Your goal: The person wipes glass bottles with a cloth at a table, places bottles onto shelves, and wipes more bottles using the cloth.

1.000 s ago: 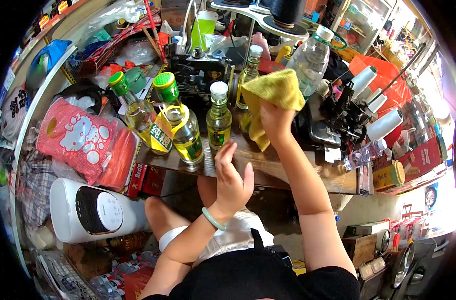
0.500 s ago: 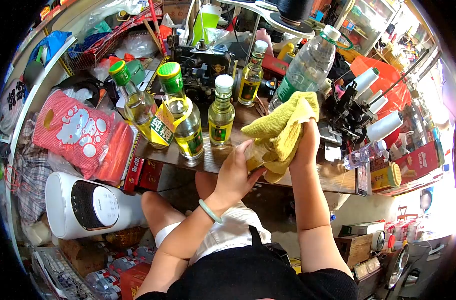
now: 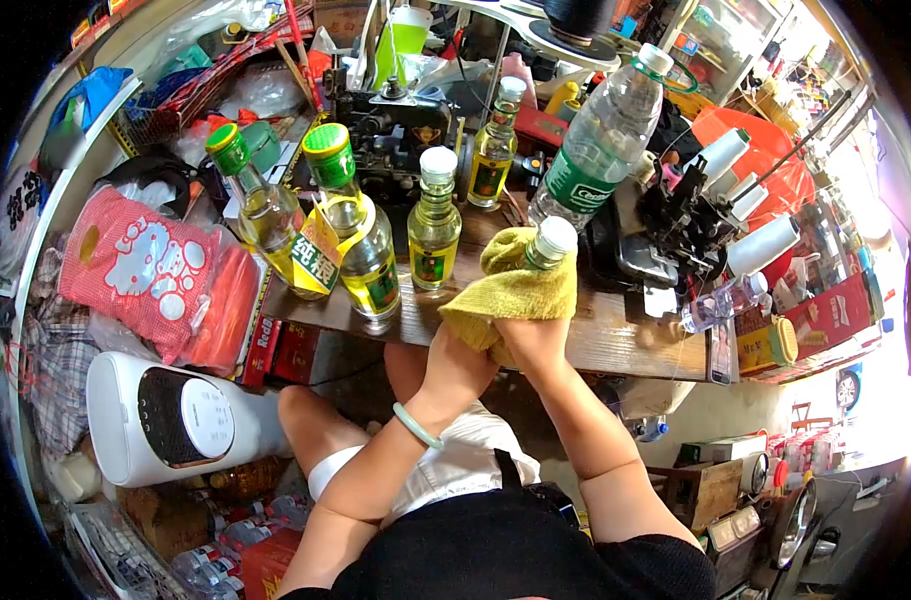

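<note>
While both your hands grip the yellow cloth around the bottle, contents hidden, its long axis leans away, cap rightward.

Wooden table; glass-fronted cabinet; bright light right.

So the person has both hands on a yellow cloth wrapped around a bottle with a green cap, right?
Not quite: the head view shows that this bottle has a white cap, not green. The left hand and right hand are indeed on the yellow cloth around it.
</note>
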Tool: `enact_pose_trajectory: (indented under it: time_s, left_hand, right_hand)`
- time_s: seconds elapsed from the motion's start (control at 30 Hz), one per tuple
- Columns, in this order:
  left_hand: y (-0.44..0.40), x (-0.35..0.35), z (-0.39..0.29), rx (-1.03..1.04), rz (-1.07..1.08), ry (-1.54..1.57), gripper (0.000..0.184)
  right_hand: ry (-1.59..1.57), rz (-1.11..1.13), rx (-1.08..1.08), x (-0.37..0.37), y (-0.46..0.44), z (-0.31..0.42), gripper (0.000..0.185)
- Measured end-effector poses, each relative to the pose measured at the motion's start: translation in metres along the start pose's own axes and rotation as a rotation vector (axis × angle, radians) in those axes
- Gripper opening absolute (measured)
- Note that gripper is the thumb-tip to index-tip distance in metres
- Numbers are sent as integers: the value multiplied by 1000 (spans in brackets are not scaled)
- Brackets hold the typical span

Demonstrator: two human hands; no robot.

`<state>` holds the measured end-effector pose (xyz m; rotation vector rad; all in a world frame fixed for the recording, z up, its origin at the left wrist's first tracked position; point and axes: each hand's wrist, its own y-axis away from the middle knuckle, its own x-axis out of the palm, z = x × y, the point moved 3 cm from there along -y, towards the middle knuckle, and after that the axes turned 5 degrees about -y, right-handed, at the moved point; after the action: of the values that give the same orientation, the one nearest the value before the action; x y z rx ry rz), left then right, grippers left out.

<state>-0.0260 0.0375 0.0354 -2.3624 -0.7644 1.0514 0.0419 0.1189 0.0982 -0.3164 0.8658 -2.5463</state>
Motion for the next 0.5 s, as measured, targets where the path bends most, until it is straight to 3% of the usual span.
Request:
enact_pose_trajectory:
  time_s: [0.1,0.13,0.23,0.27,0.3,0.37,0.4,0.5]
  left_hand:
    - [-5,-3,-5,18,-24,-2,50]
    - [-3,-3,-3,-19,0,34,53]
    - [0,-4,0,-129,-24,299,64]
    - [1,-4,0,-128,-25,297,64]
    - [4,-3,2,-202,-14,492,65]
    - [11,3,9,-351,3,879,67]
    - [13,-4,17,-110,-30,363,64]
    - [-2,-17,11,63,33,83,63]
  right_hand:
    - [123,26,114,-7,25,-16,47]
    - [232,145,64,-5,26,-15,51]
    - [106,2,100,5,34,-4,57]
    - [174,63,134,2,37,-17,63]
    - [262,158,173,-1,41,-13,66]
    - [286,127,133,-3,45,-13,65]
    - [289,132,106,-4,42,-14,64]
    - [235,115,-68,-6,17,1,57]
